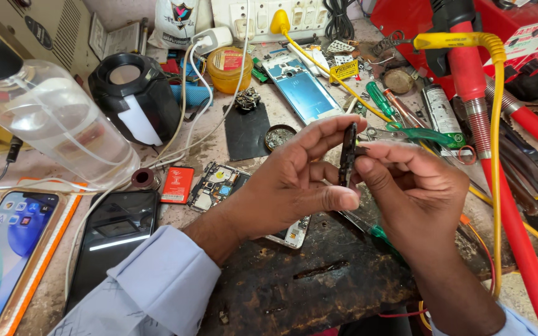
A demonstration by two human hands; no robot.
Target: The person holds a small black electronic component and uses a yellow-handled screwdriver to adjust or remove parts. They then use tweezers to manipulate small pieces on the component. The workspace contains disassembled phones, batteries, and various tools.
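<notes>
Above the scorched dark mat, we pinch a small black component edge-on between both hands: our left hand closes thumb and fingers on its lower part, our right hand grips its right edge with the fingertips. Just below lies an opened phone board, with a red battery beside it. Further left sit a dark phone and a clear plastic bottle.

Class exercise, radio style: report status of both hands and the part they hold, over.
Left hand and right hand both pinch a small dark circuit part, held edge-on above the worn black mat. Nothing between hands and part.
</notes>
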